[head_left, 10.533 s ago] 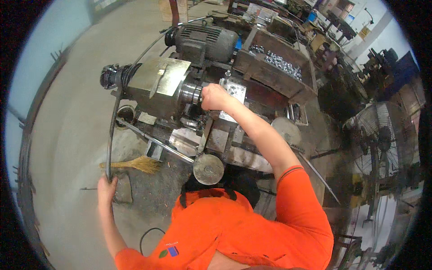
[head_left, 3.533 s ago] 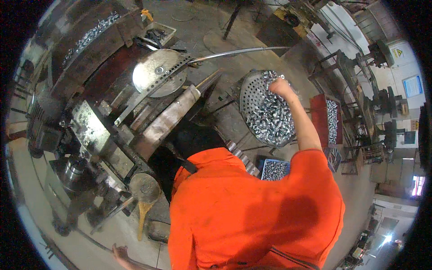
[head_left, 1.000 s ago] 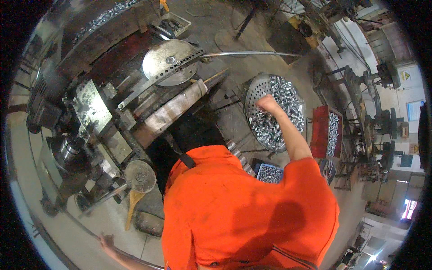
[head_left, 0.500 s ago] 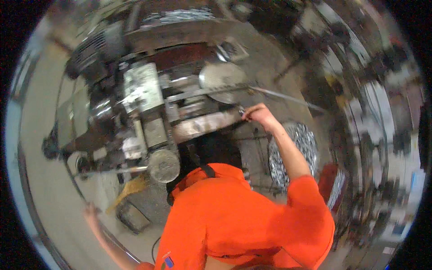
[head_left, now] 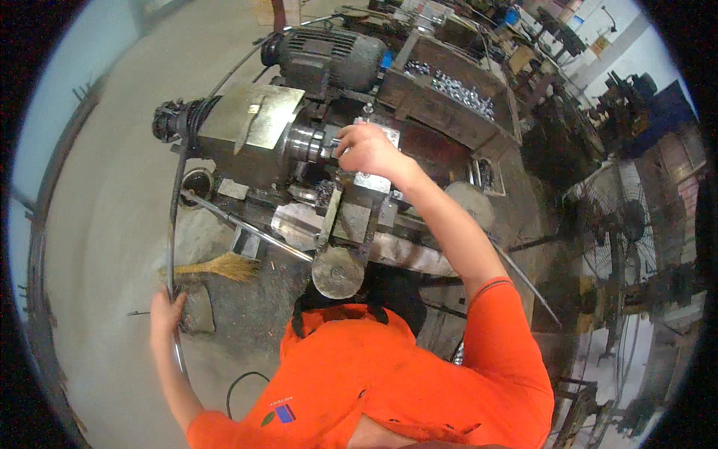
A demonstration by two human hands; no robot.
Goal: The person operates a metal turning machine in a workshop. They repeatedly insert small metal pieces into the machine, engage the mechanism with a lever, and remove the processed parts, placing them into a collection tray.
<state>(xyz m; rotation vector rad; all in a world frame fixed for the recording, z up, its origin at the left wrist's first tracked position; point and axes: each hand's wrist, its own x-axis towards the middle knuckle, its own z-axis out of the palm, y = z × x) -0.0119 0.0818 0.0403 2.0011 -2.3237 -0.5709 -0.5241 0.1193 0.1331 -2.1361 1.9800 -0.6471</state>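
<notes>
L hand (head_left: 166,310) wraps long bar (head_left: 176,217), wide floor (head_left: 112,224) to its left; R hand (head_left: 368,151) by right edge of chuck (head_left: 304,144), can't tell if grip's pinching.

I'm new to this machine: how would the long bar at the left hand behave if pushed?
The long bar is probably stiff: no kink shows above the left hand. Its shiny lower end looks smooth, so it might slide in a loose grip.

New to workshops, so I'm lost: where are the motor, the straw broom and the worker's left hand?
Motor (head_left: 333,58), head view: ribbed housing.
Straw broom (head_left: 230,267), head view: bristles.
Left hand (head_left: 164,311), head view: middle.
</notes>
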